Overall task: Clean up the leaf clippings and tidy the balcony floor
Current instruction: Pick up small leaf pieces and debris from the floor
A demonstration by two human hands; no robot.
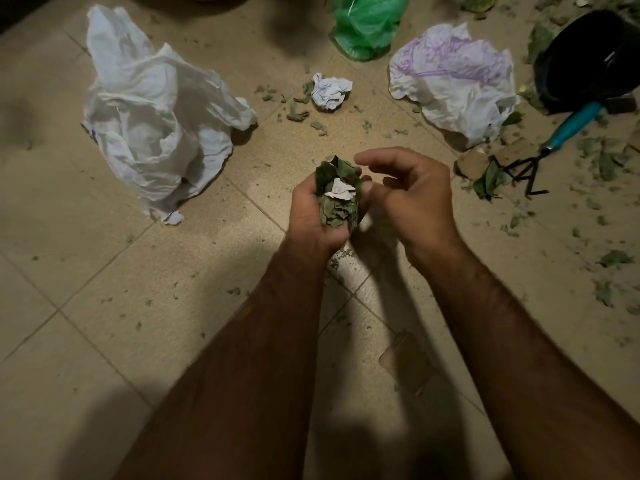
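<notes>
My left hand (311, 216) grips a wad of green leaf clippings (337, 194) with a scrap of white paper on top, held above the tiled floor in the middle of the view. My right hand (412, 199) hovers just to the right of the wad, fingers loosely curled, holding nothing. More leaf clippings (298, 114) lie scattered on the floor beyond my hands, and a denser spread covers the right side (604, 164). An open white plastic bag (152, 123) stands crumpled at the left.
A crumpled paper ball (330, 91) lies at centre back. A green plastic bag (367, 24), a white bag with purple print (453, 77), a black pot (585, 57) and a teal-handled hand rake (557, 136) sit at the back right.
</notes>
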